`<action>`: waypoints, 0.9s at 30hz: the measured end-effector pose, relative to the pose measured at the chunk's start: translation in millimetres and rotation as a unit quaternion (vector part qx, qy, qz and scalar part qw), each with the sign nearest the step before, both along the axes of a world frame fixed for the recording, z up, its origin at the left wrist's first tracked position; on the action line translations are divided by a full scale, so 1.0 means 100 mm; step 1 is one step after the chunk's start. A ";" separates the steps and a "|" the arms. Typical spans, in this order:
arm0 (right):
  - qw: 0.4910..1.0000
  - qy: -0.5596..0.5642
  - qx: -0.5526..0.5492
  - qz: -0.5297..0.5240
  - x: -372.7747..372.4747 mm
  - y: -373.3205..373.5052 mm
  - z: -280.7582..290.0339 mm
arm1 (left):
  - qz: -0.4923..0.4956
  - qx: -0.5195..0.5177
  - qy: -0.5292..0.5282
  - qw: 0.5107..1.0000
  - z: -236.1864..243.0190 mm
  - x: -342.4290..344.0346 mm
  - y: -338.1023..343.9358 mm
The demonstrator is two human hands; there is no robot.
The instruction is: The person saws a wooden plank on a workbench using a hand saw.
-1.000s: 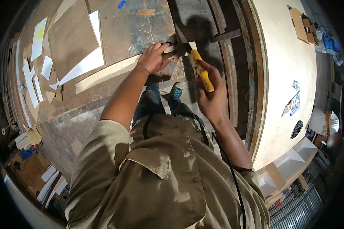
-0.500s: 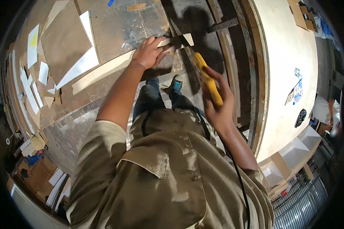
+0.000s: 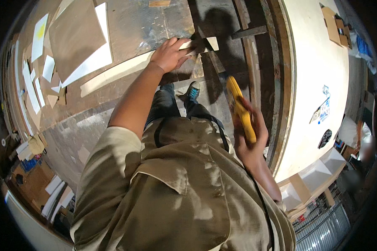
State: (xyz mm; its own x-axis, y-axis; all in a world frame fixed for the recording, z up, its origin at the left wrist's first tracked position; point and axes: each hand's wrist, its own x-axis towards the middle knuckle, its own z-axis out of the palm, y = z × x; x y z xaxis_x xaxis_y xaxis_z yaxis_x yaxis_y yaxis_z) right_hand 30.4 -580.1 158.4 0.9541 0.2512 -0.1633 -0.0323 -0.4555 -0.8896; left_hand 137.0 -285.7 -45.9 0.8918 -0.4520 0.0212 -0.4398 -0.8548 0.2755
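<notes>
My left hand (image 3: 170,54) presses down on a long pale wooden strip (image 3: 113,75), its fingers wrapped over the edge near the strip's right end. The strip lies along the bench's near edge and its end juts past the bench. In my right hand (image 3: 255,131) is a handsaw with a yellow handle (image 3: 241,109). Its dark blade (image 3: 217,65) slants forward and left, crossing the strip a little right of my left fingers. How deep the blade sits in the wood, I cannot tell.
The brown workbench (image 3: 134,25) carries a large brown sheet (image 3: 77,42) and several white offcuts at left. To the right stands a pale board-topped table (image 3: 318,67) with a worn wooden edge. Below the strip, my shoe (image 3: 192,93) stands on the floor.
The saw has been drawn back toward my body and to the right with my right hand. My left hand stays on the strip; the whole view has shifted slightly.
</notes>
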 end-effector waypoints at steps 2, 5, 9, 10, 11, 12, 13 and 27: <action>1.000 0.016 0.006 -0.011 -0.11 -0.07 0.15 | -0.011 -0.003 0.005 1.000 0.04 0.04 -0.07; 1.000 0.013 0.001 -0.012 0.12 0.11 0.17 | 0.019 -0.001 0.035 0.999 0.07 0.02 -0.12; 1.000 0.008 -0.002 -0.029 0.52 0.34 -0.04 | 0.010 -0.032 -0.014 0.999 0.04 0.06 -0.14; 1.000 0.010 0.000 -0.026 0.50 0.30 -0.05 | 0.003 -0.037 -0.029 0.999 -0.02 0.05 -0.11; 1.000 0.014 -0.009 -0.015 0.45 0.21 -0.05 | 0.006 -0.036 -0.026 0.999 -0.02 0.04 -0.09; 1.000 0.017 -0.018 -0.004 0.37 0.13 -0.02 | -0.005 -0.028 -0.013 0.999 -0.02 0.02 -0.07; 1.000 0.029 -0.001 -0.004 0.25 0.04 0.09 | -0.011 -0.019 -0.004 1.000 -0.01 0.02 -0.04; 0.996 0.083 0.014 -0.009 0.49 0.21 0.38 | 0.086 0.001 0.144 0.986 -0.03 -0.04 -0.04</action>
